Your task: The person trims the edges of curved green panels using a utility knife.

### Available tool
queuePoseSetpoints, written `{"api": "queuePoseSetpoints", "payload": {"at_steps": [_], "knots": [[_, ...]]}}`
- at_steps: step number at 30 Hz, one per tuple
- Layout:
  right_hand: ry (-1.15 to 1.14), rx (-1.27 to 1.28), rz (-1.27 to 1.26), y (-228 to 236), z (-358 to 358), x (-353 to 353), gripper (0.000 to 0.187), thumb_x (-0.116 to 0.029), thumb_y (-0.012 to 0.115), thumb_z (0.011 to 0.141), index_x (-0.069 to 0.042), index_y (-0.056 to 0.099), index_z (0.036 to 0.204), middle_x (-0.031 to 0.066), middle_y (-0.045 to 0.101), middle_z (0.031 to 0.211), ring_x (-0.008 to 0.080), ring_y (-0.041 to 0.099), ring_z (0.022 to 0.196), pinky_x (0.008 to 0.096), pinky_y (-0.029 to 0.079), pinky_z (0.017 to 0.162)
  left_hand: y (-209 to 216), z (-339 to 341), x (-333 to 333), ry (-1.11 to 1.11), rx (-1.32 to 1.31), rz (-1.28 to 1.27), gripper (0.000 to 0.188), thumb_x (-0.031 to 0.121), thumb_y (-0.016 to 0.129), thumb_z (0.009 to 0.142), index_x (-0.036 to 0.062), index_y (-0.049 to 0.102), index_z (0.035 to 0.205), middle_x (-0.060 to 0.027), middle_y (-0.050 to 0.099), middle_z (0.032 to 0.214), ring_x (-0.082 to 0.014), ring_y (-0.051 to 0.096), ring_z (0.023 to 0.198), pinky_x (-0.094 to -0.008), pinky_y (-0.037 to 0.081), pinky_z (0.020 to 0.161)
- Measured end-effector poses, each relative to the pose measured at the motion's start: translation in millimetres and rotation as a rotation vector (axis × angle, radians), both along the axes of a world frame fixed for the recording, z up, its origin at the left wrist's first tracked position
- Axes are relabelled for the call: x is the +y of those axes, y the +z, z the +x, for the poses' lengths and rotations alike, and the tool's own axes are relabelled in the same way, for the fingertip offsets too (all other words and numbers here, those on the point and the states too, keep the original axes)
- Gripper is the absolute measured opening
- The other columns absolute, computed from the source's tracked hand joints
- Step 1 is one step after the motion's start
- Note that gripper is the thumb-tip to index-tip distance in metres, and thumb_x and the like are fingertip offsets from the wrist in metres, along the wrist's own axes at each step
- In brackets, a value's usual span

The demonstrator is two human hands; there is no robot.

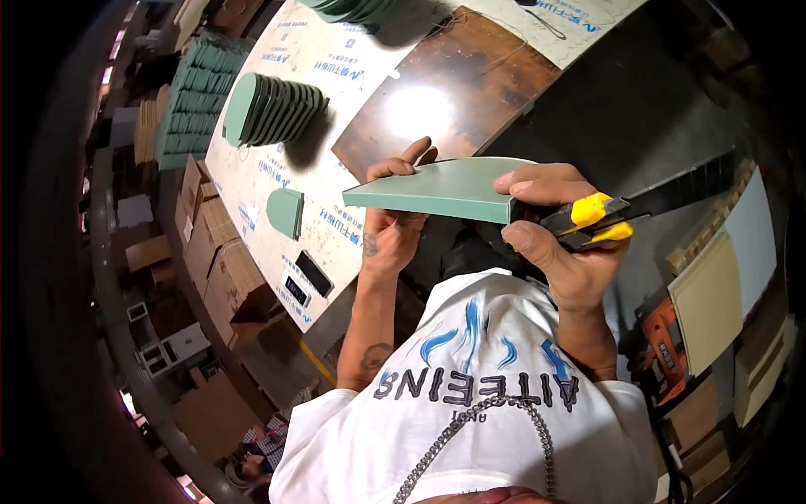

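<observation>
A pale green panel (437,186) with one rounded side is held up in front of my chest, its straight edge facing me. My left hand (395,193) grips its left end, thumb and fingers on opposite faces. At the other end my right hand (558,239) pinches the panel's corner between thumb and fingers. A black-and-yellow hand tool (592,214) is also tucked in the right hand, its long flat black part pointing out to the right. That part is blurred, so I cannot tell the tool's exact kind; it is apart from the panel's edge.
On the white, printed table (252,185) stand a row of similar green panels (273,109), one small green stack (285,212) and two black-faced devices (312,273). A brown board (378,126) lies beyond. Cardboard boxes (214,252) line the left; boards (709,302) lean at right.
</observation>
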State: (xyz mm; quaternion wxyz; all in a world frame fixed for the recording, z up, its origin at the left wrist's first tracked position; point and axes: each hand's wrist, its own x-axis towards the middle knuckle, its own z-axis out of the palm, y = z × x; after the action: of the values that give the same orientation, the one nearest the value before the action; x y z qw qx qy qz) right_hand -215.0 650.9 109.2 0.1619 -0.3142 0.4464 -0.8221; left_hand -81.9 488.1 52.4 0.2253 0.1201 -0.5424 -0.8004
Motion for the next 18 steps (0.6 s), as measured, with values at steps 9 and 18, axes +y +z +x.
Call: {"api": "queuePoseSetpoints", "payload": {"at_steps": [9,18], "knots": [[0.06,-0.015,0.044,11,-1,11,0.024,0.001,0.076,0.074,0.005,0.066,0.095,0.0174,0.067,0.096,0.0233,0.065,0.09,0.0319,0.051,0.081,3,7,22,0.052,0.033,0.067,0.04,0.017,0.066,0.088,0.0144,0.041,0.119,-0.0163,0.037,0.144,-0.0266,0.038,0.133,-0.0265,0.049,0.089],[0.056,0.035,0.002,9,-5,21,0.026,-0.003,0.077,0.076,0.004,0.065,0.097,0.0172,0.066,0.097,0.02,0.065,0.087,0.0285,0.051,0.077,10,8,27,0.175,0.09,-0.296,0.039,0.013,0.066,0.087,0.0073,0.042,0.117,-0.0224,0.036,0.143,-0.0344,0.038,0.132,-0.0483,0.031,0.109]]}}
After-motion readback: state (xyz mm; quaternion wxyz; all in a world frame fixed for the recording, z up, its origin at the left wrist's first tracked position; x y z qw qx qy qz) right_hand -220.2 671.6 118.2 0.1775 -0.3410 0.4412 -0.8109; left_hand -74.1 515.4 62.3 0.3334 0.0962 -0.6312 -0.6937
